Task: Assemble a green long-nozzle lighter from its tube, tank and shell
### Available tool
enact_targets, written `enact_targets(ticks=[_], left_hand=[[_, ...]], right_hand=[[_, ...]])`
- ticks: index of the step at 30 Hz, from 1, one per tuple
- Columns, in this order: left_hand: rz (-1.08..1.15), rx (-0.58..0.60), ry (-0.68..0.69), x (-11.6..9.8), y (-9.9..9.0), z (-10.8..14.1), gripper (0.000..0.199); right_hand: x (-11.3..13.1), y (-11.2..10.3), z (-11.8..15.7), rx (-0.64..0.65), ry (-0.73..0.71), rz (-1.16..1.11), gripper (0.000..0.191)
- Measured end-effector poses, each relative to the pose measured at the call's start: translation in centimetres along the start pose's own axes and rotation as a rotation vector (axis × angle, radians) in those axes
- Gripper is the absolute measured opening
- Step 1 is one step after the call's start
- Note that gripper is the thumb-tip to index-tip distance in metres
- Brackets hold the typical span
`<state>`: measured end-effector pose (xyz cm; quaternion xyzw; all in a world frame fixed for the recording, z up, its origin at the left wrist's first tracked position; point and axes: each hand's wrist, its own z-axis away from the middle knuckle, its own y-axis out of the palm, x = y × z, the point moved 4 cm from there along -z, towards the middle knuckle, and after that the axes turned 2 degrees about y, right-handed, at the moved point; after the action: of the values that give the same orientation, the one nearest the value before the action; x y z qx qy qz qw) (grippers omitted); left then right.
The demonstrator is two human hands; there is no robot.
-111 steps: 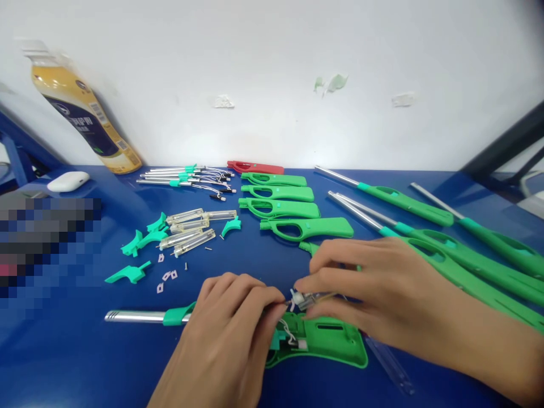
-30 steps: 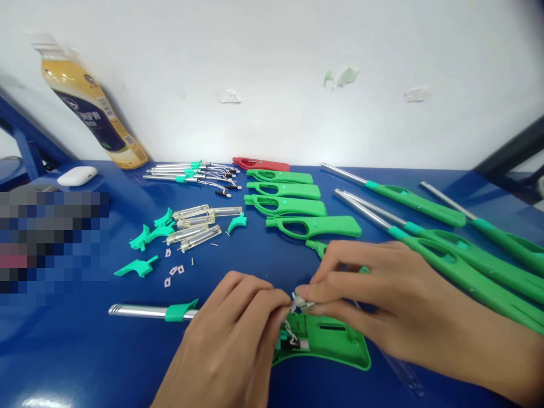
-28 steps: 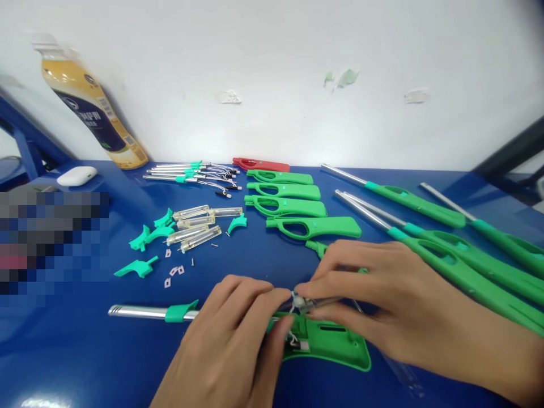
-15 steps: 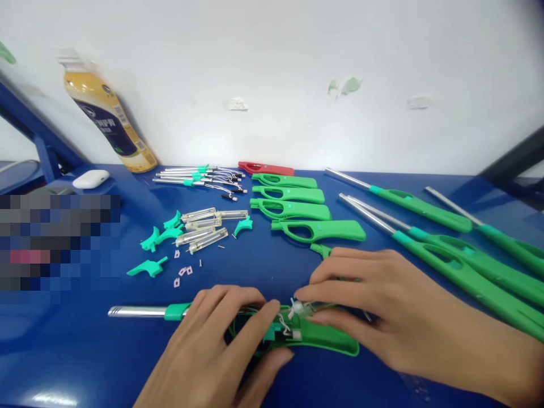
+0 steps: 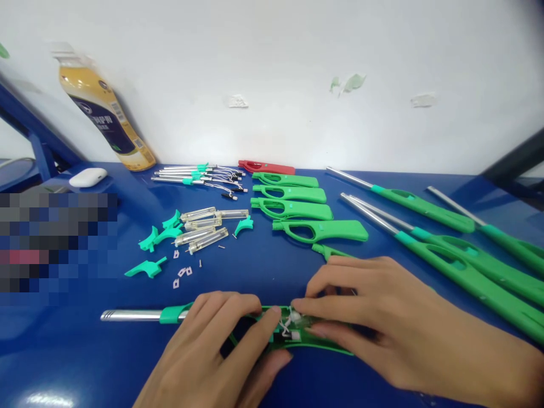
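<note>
You seem to be seating the white-tipped canister [image 5: 295, 317], pinched in your right hand [image 5: 374, 317], into the open green shell [image 5: 325, 345] beneath, your left hand [image 5: 212, 348] spread over it (whether clamped, I cannot tell), which next calls for level pressing, clear of the white wires [image 5: 284, 326].

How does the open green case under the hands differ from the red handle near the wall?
The open green case has a silver tube at its left end; the red handle shows none. White wires show inside the green case; none show on the red handle. The left hand touches the green case, while the red handle lies untouched near the wall. Both lie on the blue table.
</note>
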<state>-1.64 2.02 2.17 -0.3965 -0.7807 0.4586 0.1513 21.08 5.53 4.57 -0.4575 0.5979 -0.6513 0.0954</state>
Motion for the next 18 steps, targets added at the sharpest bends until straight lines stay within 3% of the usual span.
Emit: enact_targets(ticks=[6, 12, 18], left_hand=[[-0.01, -0.021, 0.035, -0.16, -0.21, -0.36, 0.014], [0.016, 0.05, -0.015, -0.03, 0.1, -0.78, 0.016], [0.04, 0.033, -0.075, -0.39, 0.19, -0.26, 0.022]], right_hand=[[0.32, 0.15, 0.31, 0.012, -0.005, 0.069, 0.027], [0.69, -0.01, 0.6, 0.049, -0.006, 0.146, 0.034], [0.86, 0.25, 0.94, -0.034, -0.057, 0.247, 0.035]])
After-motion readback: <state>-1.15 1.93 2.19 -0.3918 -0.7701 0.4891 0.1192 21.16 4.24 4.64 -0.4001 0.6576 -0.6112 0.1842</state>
